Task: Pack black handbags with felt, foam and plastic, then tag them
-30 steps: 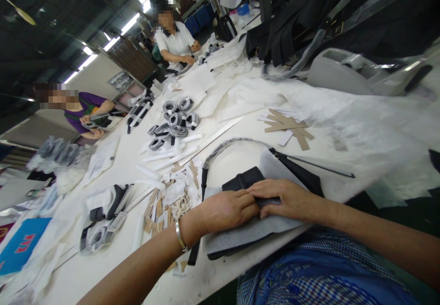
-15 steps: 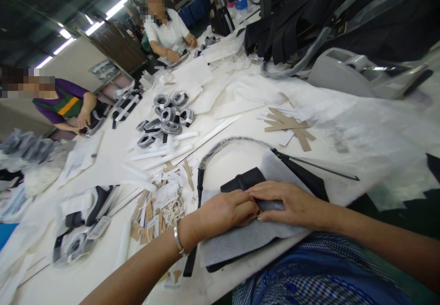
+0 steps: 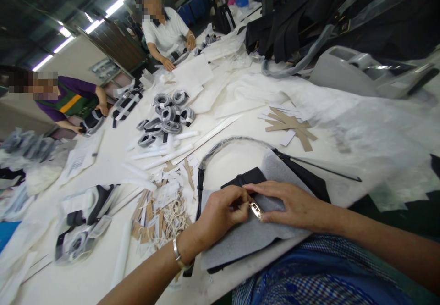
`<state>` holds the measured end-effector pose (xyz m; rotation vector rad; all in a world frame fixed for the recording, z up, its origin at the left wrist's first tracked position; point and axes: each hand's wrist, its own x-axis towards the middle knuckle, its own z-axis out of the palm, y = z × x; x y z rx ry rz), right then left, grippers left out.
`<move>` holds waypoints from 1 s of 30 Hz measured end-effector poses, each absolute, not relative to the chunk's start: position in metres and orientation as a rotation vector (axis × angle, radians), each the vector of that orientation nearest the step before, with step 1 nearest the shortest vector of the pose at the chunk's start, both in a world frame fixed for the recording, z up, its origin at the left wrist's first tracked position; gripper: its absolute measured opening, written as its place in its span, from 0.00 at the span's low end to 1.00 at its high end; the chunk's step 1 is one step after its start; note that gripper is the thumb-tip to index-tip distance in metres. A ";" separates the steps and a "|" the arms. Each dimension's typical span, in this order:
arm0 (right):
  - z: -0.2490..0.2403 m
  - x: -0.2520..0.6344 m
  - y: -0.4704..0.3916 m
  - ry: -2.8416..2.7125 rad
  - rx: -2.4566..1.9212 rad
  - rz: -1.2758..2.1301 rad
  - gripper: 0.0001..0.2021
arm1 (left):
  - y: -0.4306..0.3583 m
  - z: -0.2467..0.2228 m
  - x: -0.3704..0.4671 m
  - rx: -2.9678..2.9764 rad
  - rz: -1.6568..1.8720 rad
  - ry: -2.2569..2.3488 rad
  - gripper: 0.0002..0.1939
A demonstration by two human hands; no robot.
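Note:
A black handbag (image 3: 318, 179) lies on the table in front of me, with a grey protective sheet (image 3: 237, 245) spread over much of it. Its plastic-wrapped handle (image 3: 227, 141) arches away from me. A shiny gold clasp (image 3: 255, 209) shows between my hands. My left hand (image 3: 225, 209) is closed in a pinch at the clasp's left side; whatever its fingertips grip is hidden. From the right, my right hand (image 3: 292, 203) bends over the sheet and holds the clasp, thumb at its lower end. Beyond the fingers a black strap piece (image 3: 245, 180) lies on the bag.
Left of the bag are strung tags and card strips (image 3: 168, 218). Coiled wrapped straps (image 3: 169, 113) sit farther back, brown card strips (image 3: 292, 125) behind the bag. Black bags (image 3: 295, 25) are piled at back right. Two people (image 3: 168, 32) work across the table.
My left hand has drawn back slightly to the left and its fingers have curled, uncovering the gold clasp. My right hand has stayed nearly in place.

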<state>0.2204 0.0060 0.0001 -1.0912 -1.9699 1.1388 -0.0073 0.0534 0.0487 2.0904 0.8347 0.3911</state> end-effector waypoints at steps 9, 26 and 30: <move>0.001 0.221 0.005 -1.961 -1.134 1.139 0.40 | 0.074 0.041 -0.005 1.516 0.488 0.975 0.06; 0.001 0.224 0.007 -1.995 -1.089 1.148 0.32 | -0.042 0.124 -0.078 1.559 0.442 1.201 0.08; -0.001 0.224 0.007 -2.012 -1.084 1.112 0.32 | -0.092 0.092 -0.101 1.776 0.094 1.090 0.11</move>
